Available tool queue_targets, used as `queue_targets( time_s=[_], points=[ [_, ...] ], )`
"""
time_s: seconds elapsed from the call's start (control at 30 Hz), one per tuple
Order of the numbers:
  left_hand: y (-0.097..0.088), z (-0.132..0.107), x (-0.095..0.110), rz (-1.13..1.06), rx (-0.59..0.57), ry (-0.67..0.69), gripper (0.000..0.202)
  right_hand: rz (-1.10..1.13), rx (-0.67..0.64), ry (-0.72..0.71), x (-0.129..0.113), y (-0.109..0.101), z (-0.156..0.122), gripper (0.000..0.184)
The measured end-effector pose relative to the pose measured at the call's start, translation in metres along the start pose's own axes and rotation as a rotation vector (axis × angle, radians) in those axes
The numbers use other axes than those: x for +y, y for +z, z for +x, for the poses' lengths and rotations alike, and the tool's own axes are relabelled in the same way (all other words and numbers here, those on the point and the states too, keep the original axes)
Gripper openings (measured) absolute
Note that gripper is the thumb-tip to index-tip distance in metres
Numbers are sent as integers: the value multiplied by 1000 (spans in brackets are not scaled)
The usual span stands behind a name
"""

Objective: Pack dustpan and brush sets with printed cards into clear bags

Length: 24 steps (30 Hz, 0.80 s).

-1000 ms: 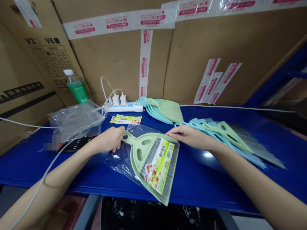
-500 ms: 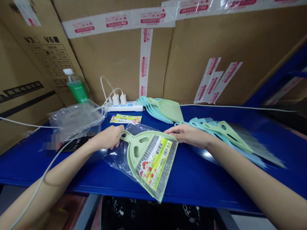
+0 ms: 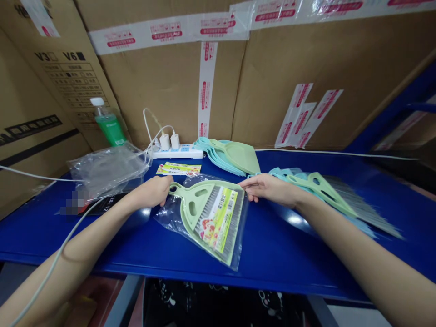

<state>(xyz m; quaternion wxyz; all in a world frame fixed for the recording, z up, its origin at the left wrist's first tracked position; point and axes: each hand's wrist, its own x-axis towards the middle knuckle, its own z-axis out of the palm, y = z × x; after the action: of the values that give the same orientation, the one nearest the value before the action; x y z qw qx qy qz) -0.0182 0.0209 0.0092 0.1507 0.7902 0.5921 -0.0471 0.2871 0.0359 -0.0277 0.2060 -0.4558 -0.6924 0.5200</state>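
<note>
Bagged green dustpan set lies between your two hands

A pale green dustpan and brush set (image 3: 199,195) lies on the blue table (image 3: 293,261) in front of you, inside a clear plastic bag (image 3: 166,215). Its handle points left; the grey bristles spread toward the right and the near edge. A bright label (image 3: 220,222) with a mushroom drawing sits over the bristles.

Your left hand (image 3: 153,190) is clenched at the handle's tip, grasping the bagged set there. Your right hand (image 3: 269,188) is at the pan's far right corner, fingertips against the bag's edge; you cannot tell from this view whether they pinch the plastic.

Beyond the set, near the cardboard (image 3: 163,81), are loose labels (image 3: 177,169), a white power strip (image 3: 185,153) and a stack of dustpans (image 3: 241,158), blue with a green one on top. Blue and green brushes (image 3: 322,193) lie in a pile behind your right forearm. Left of the labels are a heap of clear bags (image 3: 109,169), a phone (image 3: 105,205) and a green-labelled bottle (image 3: 112,129).
</note>
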Motion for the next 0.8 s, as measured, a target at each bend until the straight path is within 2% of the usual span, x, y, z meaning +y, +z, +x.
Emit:
queue_targets(
  time_s=[0.2, 0.33, 0.5, 0.8],
  points=[
    [-2, -2, -1, 72, 23, -17, 23, -90, 123, 53, -9, 11, -2, 27],
    [-3, -3, 4, 92, 15, -31, 23, -18, 148, 68, -12, 17, -3, 40],
    [-4, -4, 7, 144, 4, -40, 25, 112, 105, 113, -10, 18, -4, 47],
    [-7, -6, 9, 253, 38, -91, 26, 59, 51, 143, -18, 18, -9, 46]
  ],
)
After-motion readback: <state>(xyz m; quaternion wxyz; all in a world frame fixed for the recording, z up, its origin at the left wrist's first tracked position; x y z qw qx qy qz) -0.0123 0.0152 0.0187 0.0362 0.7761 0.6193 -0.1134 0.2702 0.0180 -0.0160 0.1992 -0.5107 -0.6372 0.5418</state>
